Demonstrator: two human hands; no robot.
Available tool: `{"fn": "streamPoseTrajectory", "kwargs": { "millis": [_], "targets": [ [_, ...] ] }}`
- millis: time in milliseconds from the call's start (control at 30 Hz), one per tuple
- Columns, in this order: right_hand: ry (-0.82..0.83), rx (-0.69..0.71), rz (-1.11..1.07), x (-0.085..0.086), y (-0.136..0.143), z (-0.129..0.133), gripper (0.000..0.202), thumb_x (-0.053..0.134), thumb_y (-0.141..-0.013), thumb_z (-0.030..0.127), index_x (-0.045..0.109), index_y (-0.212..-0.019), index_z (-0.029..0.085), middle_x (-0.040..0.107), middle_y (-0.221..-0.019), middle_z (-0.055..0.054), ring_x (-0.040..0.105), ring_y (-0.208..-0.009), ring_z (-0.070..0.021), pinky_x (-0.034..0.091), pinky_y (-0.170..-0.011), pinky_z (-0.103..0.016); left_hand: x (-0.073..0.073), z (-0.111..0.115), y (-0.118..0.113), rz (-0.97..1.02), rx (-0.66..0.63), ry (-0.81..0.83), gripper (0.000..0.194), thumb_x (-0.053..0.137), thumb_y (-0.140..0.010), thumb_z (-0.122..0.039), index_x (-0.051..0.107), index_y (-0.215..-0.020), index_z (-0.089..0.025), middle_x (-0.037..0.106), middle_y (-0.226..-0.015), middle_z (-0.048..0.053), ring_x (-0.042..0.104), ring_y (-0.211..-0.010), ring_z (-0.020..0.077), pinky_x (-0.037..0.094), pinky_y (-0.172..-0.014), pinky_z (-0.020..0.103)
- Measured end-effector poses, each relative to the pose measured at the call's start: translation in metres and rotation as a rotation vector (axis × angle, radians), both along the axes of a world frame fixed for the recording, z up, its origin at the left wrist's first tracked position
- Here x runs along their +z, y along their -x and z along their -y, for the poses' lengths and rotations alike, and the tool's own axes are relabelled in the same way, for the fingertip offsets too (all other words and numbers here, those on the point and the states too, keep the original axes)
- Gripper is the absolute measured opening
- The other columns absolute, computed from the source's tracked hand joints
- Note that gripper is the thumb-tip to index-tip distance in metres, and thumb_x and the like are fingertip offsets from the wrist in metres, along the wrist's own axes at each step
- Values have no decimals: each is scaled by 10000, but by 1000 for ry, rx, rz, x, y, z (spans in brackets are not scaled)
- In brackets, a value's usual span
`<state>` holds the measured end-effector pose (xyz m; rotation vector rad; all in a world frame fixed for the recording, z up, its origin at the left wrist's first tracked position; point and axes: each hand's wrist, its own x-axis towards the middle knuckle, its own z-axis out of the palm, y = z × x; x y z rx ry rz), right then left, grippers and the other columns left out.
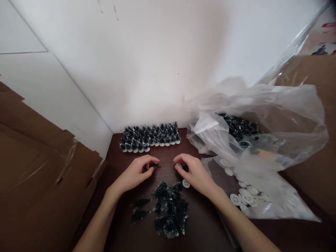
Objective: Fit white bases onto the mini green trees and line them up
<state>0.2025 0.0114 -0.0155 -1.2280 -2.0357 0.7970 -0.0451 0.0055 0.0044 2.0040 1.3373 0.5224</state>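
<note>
My left hand [140,171] is closed around a small dark miniature tree, mostly hidden by the fingers, with its tip [155,167] pointing right. Across a short gap, my right hand [193,171] pinches a round white plastic base [179,165] between thumb and fingers. Just below that hand, another white base [186,183] lies flat on the table. A pile of loose dark green trees with white-flecked tips [170,210] lies nearer to me. Two more loose trees [140,214] rest to its left.
Several rows of trees on white bases [151,134] stand at the back against the white wall. On the right, a clear plastic bag [283,196] holds white bases, and another bag [288,115] holds dark trees. Cardboard [39,175] stands along the left side.
</note>
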Motion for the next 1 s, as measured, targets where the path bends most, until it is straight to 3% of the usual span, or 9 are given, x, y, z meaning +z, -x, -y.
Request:
{"fn": "streamPoseTrajectory", "kwargs": {
  "millis": [267,533,767,1000],
  "targets": [
    [-4,14,15,1,2,1,129,596,-856,95,635,-937,187,693,-955,-52,628,-899,-204,463,-803,-321,-4,-2,-1,34,-17,7,321,508,-893,-235,678,-1163,-201,734,-995,55,617,-787,181,445,-650,254],
    [-25,18,-27,1,4,3,92,607,-874,143,649,-935,198,696,-931,-41,633,-872,-197,466,-789,-317,-5,-5,-3,148,30,-59,293,577,-861,-266,700,-1120,-206,670,-955,59,580,-753,163,440,-576,221],
    [222,-13,-403,0,7,1,95,667,-832,270,678,-889,195,718,-905,-37,665,-840,-180,507,-747,-294,-11,-8,-8,365,206,-110,307,639,-841,-329,676,-1126,-221,575,-894,28,570,-831,177,499,-688,264],
    [406,-49,-613,-1,8,-2,195,733,-748,337,680,-851,180,708,-887,-44,637,-775,-160,520,-697,-288,-15,-6,-17,499,242,-59,316,676,-826,-339,672,-1111,-204,585,-922,33,590,-914,195,503,-800,310]
  ]
}}
